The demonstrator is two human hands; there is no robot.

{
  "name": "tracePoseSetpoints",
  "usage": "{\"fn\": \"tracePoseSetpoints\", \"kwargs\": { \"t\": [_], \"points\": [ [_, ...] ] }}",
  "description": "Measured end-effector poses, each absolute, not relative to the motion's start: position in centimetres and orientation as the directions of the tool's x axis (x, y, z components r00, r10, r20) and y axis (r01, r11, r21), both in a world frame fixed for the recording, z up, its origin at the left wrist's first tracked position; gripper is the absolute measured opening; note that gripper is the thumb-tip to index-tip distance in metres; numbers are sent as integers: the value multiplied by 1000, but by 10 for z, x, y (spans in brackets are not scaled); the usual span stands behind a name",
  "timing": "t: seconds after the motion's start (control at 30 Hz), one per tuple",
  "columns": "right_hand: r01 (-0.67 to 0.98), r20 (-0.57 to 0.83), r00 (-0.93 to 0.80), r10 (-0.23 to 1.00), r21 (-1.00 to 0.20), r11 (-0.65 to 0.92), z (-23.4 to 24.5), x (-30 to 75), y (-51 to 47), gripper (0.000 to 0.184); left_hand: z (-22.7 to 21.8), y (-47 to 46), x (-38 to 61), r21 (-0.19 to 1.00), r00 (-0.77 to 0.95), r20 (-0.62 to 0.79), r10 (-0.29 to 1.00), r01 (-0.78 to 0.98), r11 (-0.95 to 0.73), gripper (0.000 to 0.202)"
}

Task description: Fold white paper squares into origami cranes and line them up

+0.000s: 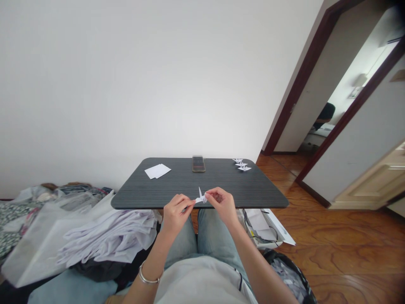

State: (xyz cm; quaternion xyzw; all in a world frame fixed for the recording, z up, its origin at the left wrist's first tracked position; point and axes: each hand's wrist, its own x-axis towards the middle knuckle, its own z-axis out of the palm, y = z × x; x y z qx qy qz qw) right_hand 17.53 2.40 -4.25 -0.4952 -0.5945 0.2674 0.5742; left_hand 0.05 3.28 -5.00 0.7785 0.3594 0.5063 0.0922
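Recording a white paper crane [201, 196] pinched by the fingers [191, 203] of the left hand [177, 213] and right hand [222, 206] above the near edge of the tabletop [136, 198], three folded cranes [242, 165] lying upper right, and paper sheets [157, 171] lying unfolded upper left.
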Motion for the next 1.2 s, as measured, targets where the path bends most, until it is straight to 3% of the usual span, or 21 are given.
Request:
{"fn": "tracePoseSetpoints", "kwargs": {
  "t": [0.27,0.87,1.07,1.2],
  "points": [
    [370,417,159,895,-866,337,-45,177,31,18,-56,37,1,308,286,808,515,539,-784,12],
    [348,385,156,910,-883,314,-58,185,40,13,-65,46,6,234,343,794,502,590,-773,11],
    [240,277,164,947,-942,234,-65,188,45,16,-65,51,8,176,372,798,474,609,-773,10],
    [201,279,216,936,-951,237,-67,190,48,17,-68,55,10,160,413,779,472,597,-786,11]
  ]
}}
